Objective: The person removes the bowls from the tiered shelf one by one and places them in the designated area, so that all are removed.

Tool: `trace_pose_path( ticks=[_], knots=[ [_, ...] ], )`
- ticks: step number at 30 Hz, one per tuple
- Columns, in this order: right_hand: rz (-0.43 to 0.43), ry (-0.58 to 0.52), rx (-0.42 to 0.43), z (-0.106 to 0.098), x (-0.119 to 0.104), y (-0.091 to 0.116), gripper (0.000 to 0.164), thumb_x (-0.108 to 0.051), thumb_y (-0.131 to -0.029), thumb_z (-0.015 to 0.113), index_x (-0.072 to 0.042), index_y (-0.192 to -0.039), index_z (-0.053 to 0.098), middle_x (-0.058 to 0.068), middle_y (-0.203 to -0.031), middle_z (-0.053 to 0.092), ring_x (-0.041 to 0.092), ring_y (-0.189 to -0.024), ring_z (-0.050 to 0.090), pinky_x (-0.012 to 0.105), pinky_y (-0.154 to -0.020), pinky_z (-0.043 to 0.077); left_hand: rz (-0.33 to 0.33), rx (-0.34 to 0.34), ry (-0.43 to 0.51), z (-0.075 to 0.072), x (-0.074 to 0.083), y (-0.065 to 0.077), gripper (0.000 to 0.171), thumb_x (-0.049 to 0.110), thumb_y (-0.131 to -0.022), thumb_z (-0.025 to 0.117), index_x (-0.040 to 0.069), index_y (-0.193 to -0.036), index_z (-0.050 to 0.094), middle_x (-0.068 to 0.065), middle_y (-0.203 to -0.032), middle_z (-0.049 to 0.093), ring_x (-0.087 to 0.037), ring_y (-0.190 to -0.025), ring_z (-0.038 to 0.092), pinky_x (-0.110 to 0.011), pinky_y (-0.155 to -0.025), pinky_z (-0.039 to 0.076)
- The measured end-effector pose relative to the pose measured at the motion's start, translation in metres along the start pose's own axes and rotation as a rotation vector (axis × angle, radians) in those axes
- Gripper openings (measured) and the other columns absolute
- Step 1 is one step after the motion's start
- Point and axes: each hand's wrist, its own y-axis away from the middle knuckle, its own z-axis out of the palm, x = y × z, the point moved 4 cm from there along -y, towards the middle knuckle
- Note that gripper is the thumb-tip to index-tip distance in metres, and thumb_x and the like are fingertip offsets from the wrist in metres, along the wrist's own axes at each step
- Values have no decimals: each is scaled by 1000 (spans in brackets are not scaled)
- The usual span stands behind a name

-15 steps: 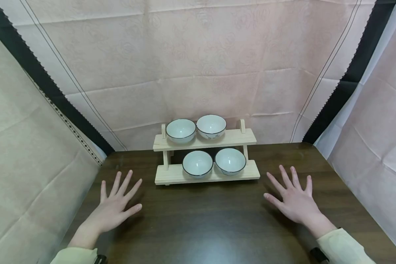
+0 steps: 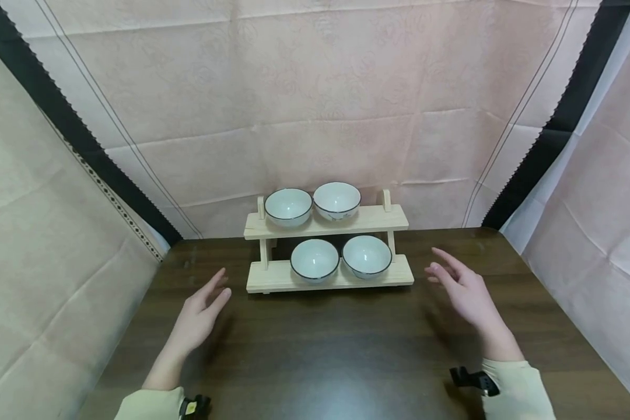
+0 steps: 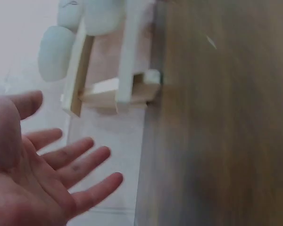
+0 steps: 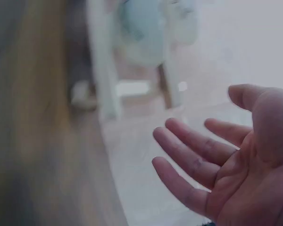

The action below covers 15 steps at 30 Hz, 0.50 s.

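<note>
Cream cloth [image 2: 63, 262] walls the left of the table [image 2: 315, 344]; next comes the left hand [image 2: 196, 318], over the table and apart from the rack [image 2: 269, 281], its fingers spread and loosely extended, grasping nothing. The wooden rack stands near the table's far edge, midway between the hands; its upper shelf carries the upper left bowl [image 2: 288, 205] and the upper right bowl [image 2: 337, 199], rims close together; below sit the lower left bowl [image 2: 314, 261] and the lower right bowl [image 2: 367, 255], also side by side. Farther right is the right hand [image 2: 464, 291], also apart from the rack, fingers loosely bent and released, holding nothing.

A knock at either end could shift the rack and slide bowls off its narrow shelves; a sideways push on one bowl could drive it into its neighbour, since each pair is so close; a lower bowl raised too steeply could strike the upper shelf.

The rack's long axis runs left to right, roughly along the far edge, its front facing the person; all four bowls stand upright, mouths upward, and their round rims give no long axis.
</note>
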Motion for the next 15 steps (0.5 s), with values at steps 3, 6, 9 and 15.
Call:
trace_pose_path(
  ticks=[3, 6, 9, 15],
  knots=[
    [7, -112, -9, 12, -17, -11, 61, -45, -115, 48, -11, -165, 41, 23, -129, 73, 38, -115, 73, 46, -96, 59, -88, 2, 73, 5, 5, -8, 71, 55, -113, 46, 14, -170, 32, -21, -160, 50, -42, -146, 48, -64, -115, 40],
    [30, -169, -16, 24, -29, -22, 61, -42, -114, 51, -9, -165, 41, 23, -124, 74, 36, -110, 75, 33, -90, 60, -141, -3, 111, 12, 7, -15, 72, 55, -112, 46, 13, -170, 32, -21, -161, 49, -42, -148, 45, -64, -117, 38],
    [93, -171, -11, 34, -36, -29, 63, -43, -114, 51, -8, -165, 39, 24, -120, 75, 33, -103, 77, 34, -89, 59, -152, 3, 66, 17, 6, -25, 71, 52, -114, 47, 10, -169, 33, -24, -158, 51, -43, -146, 48, -63, -115, 40],
    [271, -76, -59, 51, -34, -33, 84, -61, -110, 41, -5, -170, 22, 28, -125, 71, 34, -101, 76, 59, -106, 49, -189, 54, 67, 24, -4, -41, 66, 41, -114, 51, 4, -166, 35, -26, -139, 64, -39, -117, 69, -52, -98, 56]
  ],
)
